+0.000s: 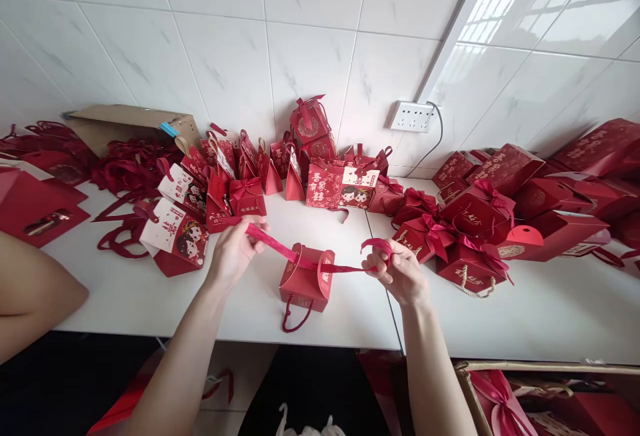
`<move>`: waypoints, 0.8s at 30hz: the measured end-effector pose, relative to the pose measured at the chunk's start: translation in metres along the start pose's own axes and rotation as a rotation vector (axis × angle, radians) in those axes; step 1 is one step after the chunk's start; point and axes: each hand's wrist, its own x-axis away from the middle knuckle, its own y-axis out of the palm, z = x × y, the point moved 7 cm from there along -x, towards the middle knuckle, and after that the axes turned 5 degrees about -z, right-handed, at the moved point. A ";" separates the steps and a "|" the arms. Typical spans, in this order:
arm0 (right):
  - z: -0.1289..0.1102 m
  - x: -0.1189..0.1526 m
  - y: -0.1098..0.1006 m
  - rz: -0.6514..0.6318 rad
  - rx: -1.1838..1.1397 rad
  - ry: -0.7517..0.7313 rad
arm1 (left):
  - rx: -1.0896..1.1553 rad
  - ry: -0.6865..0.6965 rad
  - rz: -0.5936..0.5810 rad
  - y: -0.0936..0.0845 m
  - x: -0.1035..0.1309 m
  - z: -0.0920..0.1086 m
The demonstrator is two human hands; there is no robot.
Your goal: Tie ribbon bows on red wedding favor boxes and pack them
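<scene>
A small red gift box (304,283) with a dark red rope handle (297,321) sits on the white table in front of me. Through the top of the box runs a red ribbon (277,245), drawn out to both sides. On the left, my left hand (234,253) pinches one stretch of it between thumb and fingers. My right hand (400,271) grips the other end, which curls over the fingers. Both hands are raised a little above the table, beside the box and apart from it.
Behind stand several red gift boxes (325,183). A cardboard carton (133,116) of ribbons is at back left; more bowed boxes (473,266) are piled right. A wall socket (413,117) has a cable. Another person's arm (37,283) rests at left. An open carton (467,393) stands below right.
</scene>
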 end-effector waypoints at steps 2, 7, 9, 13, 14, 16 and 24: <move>-0.007 0.000 -0.002 0.061 0.012 -0.042 | 0.027 0.031 0.025 -0.005 -0.002 0.010; -0.025 -0.006 -0.009 0.345 0.227 -0.143 | -0.084 0.127 0.005 0.000 -0.010 0.038; -0.030 -0.016 -0.002 0.354 0.244 -0.175 | -0.119 0.132 -0.086 0.013 -0.014 0.046; -0.039 -0.043 0.031 0.181 0.196 -0.190 | -0.184 0.131 -0.325 0.045 -0.018 0.055; -0.043 -0.049 0.039 0.156 0.213 -0.194 | -0.198 0.132 -0.400 0.052 -0.018 0.056; -0.051 -0.058 0.054 0.131 0.260 -0.212 | -0.195 0.138 -0.584 0.068 -0.016 0.058; -0.063 -0.072 0.080 0.053 0.210 -0.256 | -0.314 0.165 -0.726 0.081 -0.012 0.067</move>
